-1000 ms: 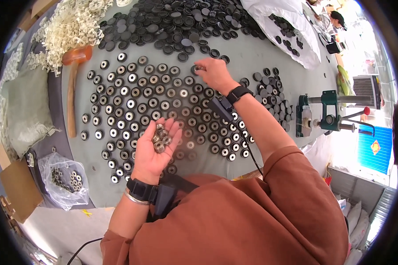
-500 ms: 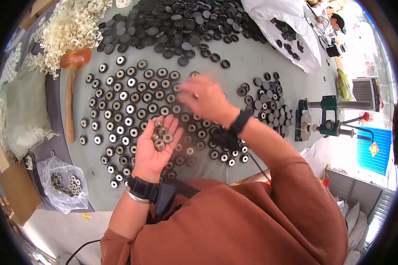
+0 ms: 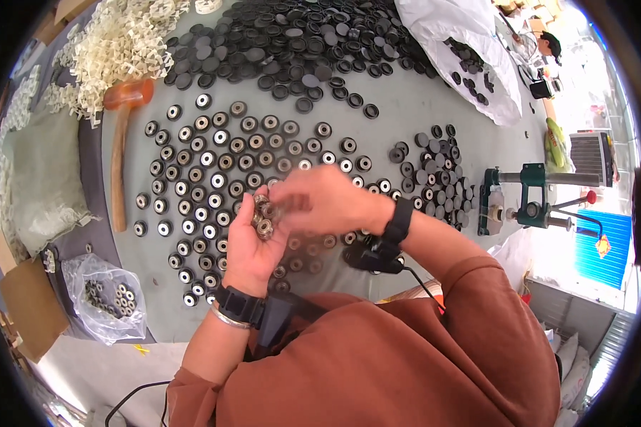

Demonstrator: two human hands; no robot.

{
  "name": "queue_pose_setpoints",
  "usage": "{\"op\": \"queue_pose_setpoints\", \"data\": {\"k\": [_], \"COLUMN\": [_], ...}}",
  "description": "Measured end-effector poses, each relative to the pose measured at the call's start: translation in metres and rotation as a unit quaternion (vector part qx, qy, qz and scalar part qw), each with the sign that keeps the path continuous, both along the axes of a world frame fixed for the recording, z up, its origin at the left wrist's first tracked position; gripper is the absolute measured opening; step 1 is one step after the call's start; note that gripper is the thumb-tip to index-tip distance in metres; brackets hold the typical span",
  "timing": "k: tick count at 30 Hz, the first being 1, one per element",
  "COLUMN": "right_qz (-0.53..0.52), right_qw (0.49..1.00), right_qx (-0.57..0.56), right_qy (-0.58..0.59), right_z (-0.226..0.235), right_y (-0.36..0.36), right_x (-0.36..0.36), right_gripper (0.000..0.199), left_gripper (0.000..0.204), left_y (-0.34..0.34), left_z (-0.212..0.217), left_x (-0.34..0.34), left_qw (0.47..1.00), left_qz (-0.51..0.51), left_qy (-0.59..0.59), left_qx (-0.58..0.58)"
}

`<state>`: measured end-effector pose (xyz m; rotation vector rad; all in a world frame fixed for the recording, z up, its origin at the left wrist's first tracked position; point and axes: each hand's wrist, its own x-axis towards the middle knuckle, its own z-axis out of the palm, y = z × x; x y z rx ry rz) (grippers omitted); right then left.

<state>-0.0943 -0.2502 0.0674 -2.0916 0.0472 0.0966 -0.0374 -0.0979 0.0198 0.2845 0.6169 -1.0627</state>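
My left hand (image 3: 251, 254) is cupped palm up around several small silver ring bearings (image 3: 264, 226), low over the table. My right hand (image 3: 327, 201) reaches across to it, fingers curled together and blurred beside the bearings; whether they pinch one is hidden. Beneath and around both hands stand many round black caps with metal bearings in their centres (image 3: 209, 178), spread in loose rows. Some under my hands are covered or blurred.
Plain black caps (image 3: 303, 105) are heaped at the back. An orange-headed mallet (image 3: 119, 171) lies left, near white plastic clips (image 3: 114, 53) and a clear bag of bearings (image 3: 107, 327). At right stand stacked black caps (image 3: 434, 169) and a green hand press (image 3: 530, 191).
My right hand has come back from above the rows of caps, moving down and left to my left palm. The left hand still cradles the bearings.
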Motion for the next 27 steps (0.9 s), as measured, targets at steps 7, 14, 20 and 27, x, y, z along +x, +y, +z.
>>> {"op": "queue_pose_setpoints", "data": {"k": [7,14,20,27], "right_qz": [-0.232,-0.17,-0.105,0.033], "right_qw": [0.95,0.922,0.92,0.858], "right_qx": [-0.197,-0.328,-0.369,-0.506], "right_qy": [-0.071,-0.115,0.084,0.08], "right_z": [-0.062,-0.106,-0.084,-0.057], "right_y": [-0.094,-0.104,-0.095,-0.051], "right_x": [0.053,0.069,0.071,0.06], "right_gripper": [0.022,0.017,0.017,0.014], "left_gripper": [0.023,0.023,0.022,0.022], "left_y": [0.011,0.019,0.017,0.011], "left_z": [-0.005,-0.007,-0.004,0.005], "left_x": [0.006,0.009,0.01,0.004], "left_qw": [0.997,0.998,0.998,0.999], "left_qz": [0.038,0.039,0.041,0.009], "left_qy": [0.061,0.053,0.051,0.044], "left_qx": [0.009,0.011,0.026,0.023]}}
